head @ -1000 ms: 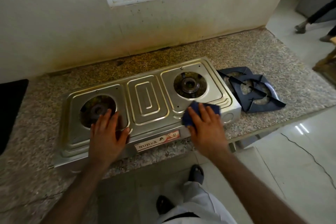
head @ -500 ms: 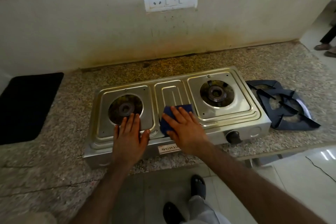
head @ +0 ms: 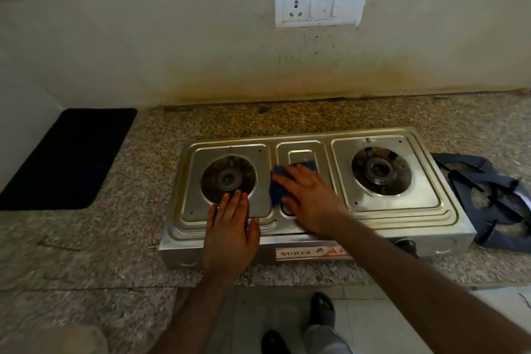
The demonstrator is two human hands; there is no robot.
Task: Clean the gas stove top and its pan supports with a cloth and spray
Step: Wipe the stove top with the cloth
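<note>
While wiping: right hand (head: 309, 198) is pressing the blue cloth (head: 277, 191) under spread fingers onto the stove's (head: 402, 217) centre panel.
Left hand (head: 230, 227): lying flat, fingers together, steadying.
Advice: keep pressure even.
Supports (head: 488, 198): 2, waiting on the worktop (head: 129, 227).

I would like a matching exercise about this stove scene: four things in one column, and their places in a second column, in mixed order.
Things:
1. blue cloth
2. pan supports
3. black mat
4. left hand

Places:
A. stacked on the counter, right of the stove
B. flat on the stove's front edge, by the left burner
C. under the right hand, on the stove's middle panel
D. on the counter, far left of the stove

Pairs: 1-C, 2-A, 3-D, 4-B
</note>
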